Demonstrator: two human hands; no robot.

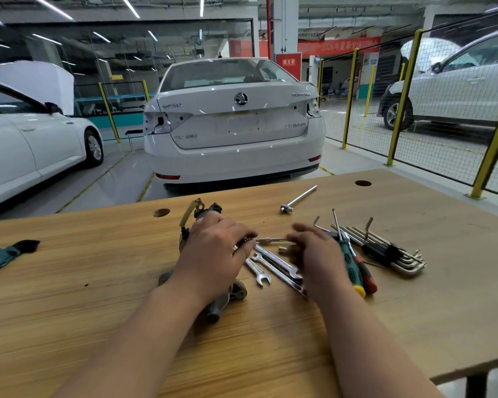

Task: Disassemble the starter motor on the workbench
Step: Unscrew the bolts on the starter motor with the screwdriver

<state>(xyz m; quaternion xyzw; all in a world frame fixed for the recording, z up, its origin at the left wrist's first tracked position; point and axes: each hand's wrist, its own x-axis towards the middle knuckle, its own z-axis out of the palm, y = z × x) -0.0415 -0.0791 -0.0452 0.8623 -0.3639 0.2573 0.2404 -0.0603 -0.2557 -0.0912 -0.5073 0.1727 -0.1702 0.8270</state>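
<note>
Starter motor (236,291): grimy grey metal body, yellowish strap at far end, lying mid-workbench (98,282). Left hand (213,254) covers it, fingers curled over housing, gripping. Right hand (314,254) blurred at slim driver (270,240); finger state cannot be told. Spanners (270,265) just beside motor.

Grey starter motor (219,304) lies lengthwise on the wooden workbench (98,282), partly hidden.
</note>
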